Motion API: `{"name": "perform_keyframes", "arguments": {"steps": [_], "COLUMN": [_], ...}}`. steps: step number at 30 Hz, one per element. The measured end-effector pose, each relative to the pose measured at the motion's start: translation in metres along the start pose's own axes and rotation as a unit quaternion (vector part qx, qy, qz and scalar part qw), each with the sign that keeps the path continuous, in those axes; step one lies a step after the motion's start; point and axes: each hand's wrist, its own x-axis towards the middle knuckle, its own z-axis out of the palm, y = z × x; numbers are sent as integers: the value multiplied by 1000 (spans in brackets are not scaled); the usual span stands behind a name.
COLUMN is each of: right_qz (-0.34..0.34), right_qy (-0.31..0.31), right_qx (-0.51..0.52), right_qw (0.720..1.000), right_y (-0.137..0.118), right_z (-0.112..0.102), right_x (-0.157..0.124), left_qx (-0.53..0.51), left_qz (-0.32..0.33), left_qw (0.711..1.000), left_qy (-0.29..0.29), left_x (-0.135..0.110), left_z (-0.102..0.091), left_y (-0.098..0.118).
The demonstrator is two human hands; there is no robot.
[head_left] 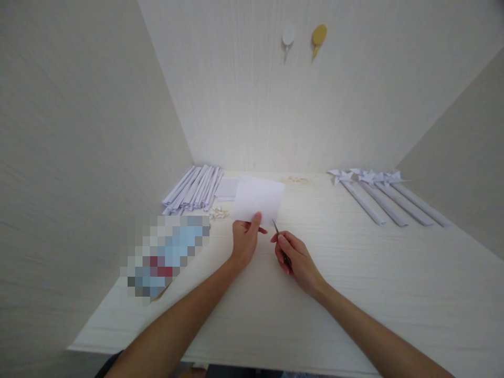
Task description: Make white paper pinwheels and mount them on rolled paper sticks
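Observation:
My left hand (245,240) grips a white square sheet of paper (258,197) by its near edge, thumb on top, and holds it above the table. To the right, my right hand (294,257) is closed around small dark scissors (276,228). Their thin pointed tip is beside the sheet's lower right corner; I cannot tell whether it touches. Partly hidden behind the held sheet lies a stack of white paper squares (226,188). Small pale pieces (219,212) are heaped left of my left hand.
Rolled white paper tubes (195,189) are piled at the back left. Several paper pinwheels on sticks (378,191) lie at the back right. A pixelated blue item (173,257) lies left. Small brownish bits (298,180) sit near the back wall, which bears two hooks (318,35).

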Motion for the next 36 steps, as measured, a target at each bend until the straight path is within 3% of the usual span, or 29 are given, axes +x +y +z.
{"name": "perform_keyframes", "arguments": {"steps": [8,36], "right_qz": [-10,0], "right_qy": [-5,-4], "right_qx": [-13,-12], "right_qw": [1000,1000], "right_y": [1,-2], "right_z": [-1,0], "right_x": [1,0], "left_qx": [-15,-33], "left_qz": [-17,-21], "left_qw": [999,998], "left_qy": [-40,-40], "left_x": [-2,-2], "left_z": [2,1], "left_y": [2,3]}}
